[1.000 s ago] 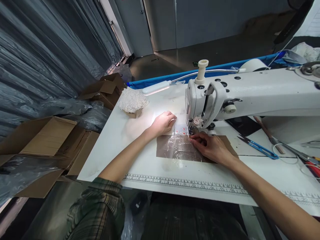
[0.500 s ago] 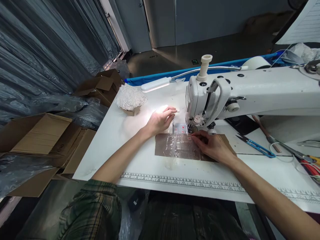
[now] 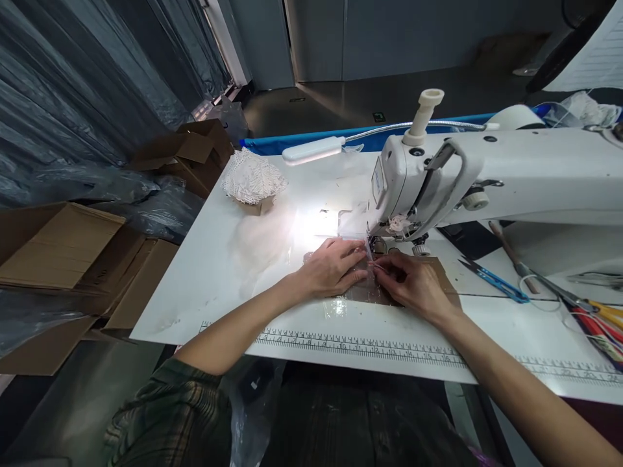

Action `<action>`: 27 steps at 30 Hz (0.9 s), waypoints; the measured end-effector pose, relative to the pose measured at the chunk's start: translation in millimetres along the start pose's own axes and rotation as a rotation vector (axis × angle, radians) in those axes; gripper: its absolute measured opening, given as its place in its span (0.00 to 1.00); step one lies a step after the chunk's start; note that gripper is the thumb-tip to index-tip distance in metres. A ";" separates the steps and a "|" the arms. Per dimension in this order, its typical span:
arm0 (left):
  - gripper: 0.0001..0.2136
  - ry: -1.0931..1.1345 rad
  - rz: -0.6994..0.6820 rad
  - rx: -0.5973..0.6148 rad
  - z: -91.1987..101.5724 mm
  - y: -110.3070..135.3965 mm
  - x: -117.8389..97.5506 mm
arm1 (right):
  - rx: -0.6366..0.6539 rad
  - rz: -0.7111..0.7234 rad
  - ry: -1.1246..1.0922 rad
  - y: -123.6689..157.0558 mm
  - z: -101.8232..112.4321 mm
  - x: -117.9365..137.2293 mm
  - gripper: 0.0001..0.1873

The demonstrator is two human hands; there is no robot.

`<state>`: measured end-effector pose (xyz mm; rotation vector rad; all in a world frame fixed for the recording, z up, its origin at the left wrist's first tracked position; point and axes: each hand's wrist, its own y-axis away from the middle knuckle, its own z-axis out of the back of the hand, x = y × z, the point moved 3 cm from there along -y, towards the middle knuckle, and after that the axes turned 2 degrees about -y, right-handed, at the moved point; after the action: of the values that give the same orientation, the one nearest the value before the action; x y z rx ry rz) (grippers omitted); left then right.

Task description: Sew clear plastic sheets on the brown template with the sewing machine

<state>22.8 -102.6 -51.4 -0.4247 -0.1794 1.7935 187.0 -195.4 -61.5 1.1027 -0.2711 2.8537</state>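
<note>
My left hand (image 3: 338,267) lies flat with fingers stretched out, pressing on thin sheer fabric (image 3: 263,243) just left of the sewing machine's needle area. The fabric spreads leftward over the white table. My right hand (image 3: 409,282) is closed in a pinch at the fabric's edge, in front of the white sewing machine (image 3: 389,175). Both hands' fingertips almost meet there. Under them is a brown board (image 3: 445,279) partly covered with shiny clear tape (image 3: 335,307). The machine's foot and needle are partly hidden behind its head and my fingers.
Blue thread snips (image 3: 501,285) and a screwdriver (image 3: 513,250) lie on the right. A pile of white lace (image 3: 254,178) stands at the back left, near a lamp (image 3: 314,150). Cardboard boxes (image 3: 63,246) are left of the table. A printed ruler (image 3: 355,344) runs along the front edge.
My left hand has come down and rightward onto the fabric beside my right hand. Sheer fabric now spreads over the board and table. The view has shifted slightly.
</note>
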 end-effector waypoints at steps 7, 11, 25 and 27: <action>0.11 -0.058 -0.274 -0.155 5.7 -1.3 -2.9 | -0.039 0.219 0.140 6.3 -10.0 11.5 0.15; 0.13 -0.027 -0.252 -0.057 -1.1 -1.8 1.0 | 0.163 0.237 -0.021 1.2 4.1 10.7 0.16; 0.08 -0.069 -0.258 -0.162 1.0 -5.4 2.8 | 0.098 0.310 0.271 -6.0 7.9 -8.7 0.21; 0.08 -0.109 -0.297 -0.159 1.0 -4.8 2.2 | 0.117 0.338 0.300 -4.7 5.5 -8.1 0.21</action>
<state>26.3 -99.1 -49.3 -0.3910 -0.4414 1.5155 197.2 -191.8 -62.3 0.6793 -0.2982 3.3180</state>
